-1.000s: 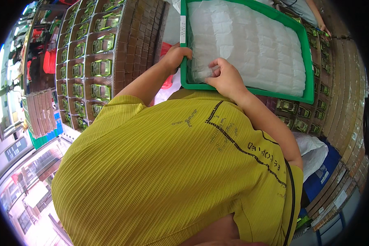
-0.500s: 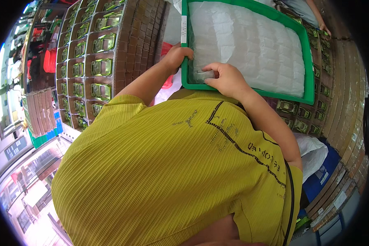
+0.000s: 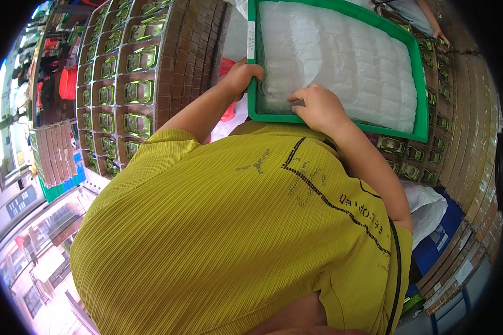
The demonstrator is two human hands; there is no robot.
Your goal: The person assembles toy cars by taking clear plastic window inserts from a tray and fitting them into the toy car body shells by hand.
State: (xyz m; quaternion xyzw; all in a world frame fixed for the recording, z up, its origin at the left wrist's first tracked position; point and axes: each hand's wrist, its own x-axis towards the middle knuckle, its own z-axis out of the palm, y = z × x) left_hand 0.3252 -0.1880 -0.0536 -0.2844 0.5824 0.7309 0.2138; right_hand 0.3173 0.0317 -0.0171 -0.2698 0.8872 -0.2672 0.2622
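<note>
A green plastic tray [image 3: 341, 125] stands in front of me, filled with rows of translucent white plastic packets [image 3: 335, 61]. My left hand [image 3: 243, 77] is closed over the tray's left rim, with the thumb lying on the edge. Over the packets at the tray's near left part is my right hand [image 3: 321, 109]. Its index finger and thumb point left, slightly apart, with nothing visible between them. The fingertips touch or nearly touch the packets; the other fingers are partly curled under the hand.
On the left rises a divided tray [image 3: 140, 92] of green toy-car-like parts, beside a stack of brown cartons [image 3: 190, 61]. More green parts [image 3: 413, 153] lie beneath the green tray's right side. Another person's hand [image 3: 441, 38] shows at the upper right. A white plastic bag [image 3: 425, 209] hangs at the right.
My right hand has moved slightly right, away from the tray's near left corner, and let go of the clear packet it was pinching. The left hand stays on the rim.
</note>
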